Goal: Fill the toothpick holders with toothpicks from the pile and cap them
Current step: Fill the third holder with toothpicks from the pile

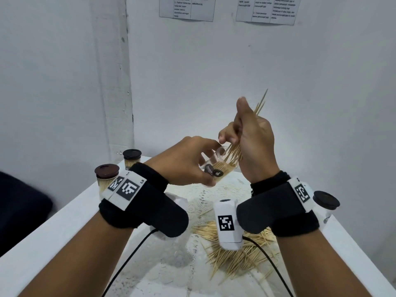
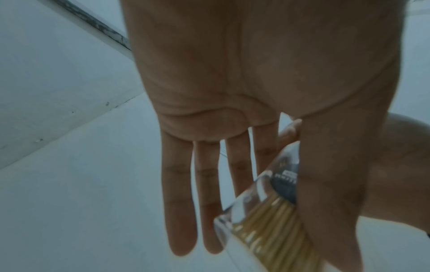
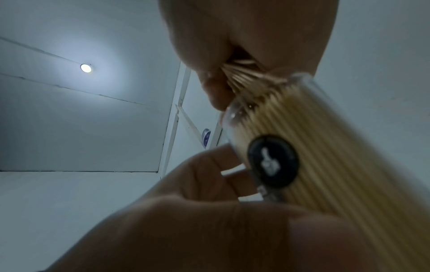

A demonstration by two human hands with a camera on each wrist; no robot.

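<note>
The left hand [image 1: 182,159] grips one clear plastic toothpick holder [image 1: 216,166] aloft above the white table [image 1: 64,221]; the right hand [image 1: 252,142] pinches a wooden toothpick bundle [image 1: 233,153] into it. Three brown-capped holders [image 1: 106,174] stand; one loose toothpick pile [image 1: 235,260] lies below.

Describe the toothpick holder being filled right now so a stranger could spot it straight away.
Above the white table and its loose toothpick pile, find the two raised hands. The clear holder is tilted in the left hand while the right hand feeds a bundle in. Unlike the brown-capped holders standing on the table, it is uncapped.
</note>
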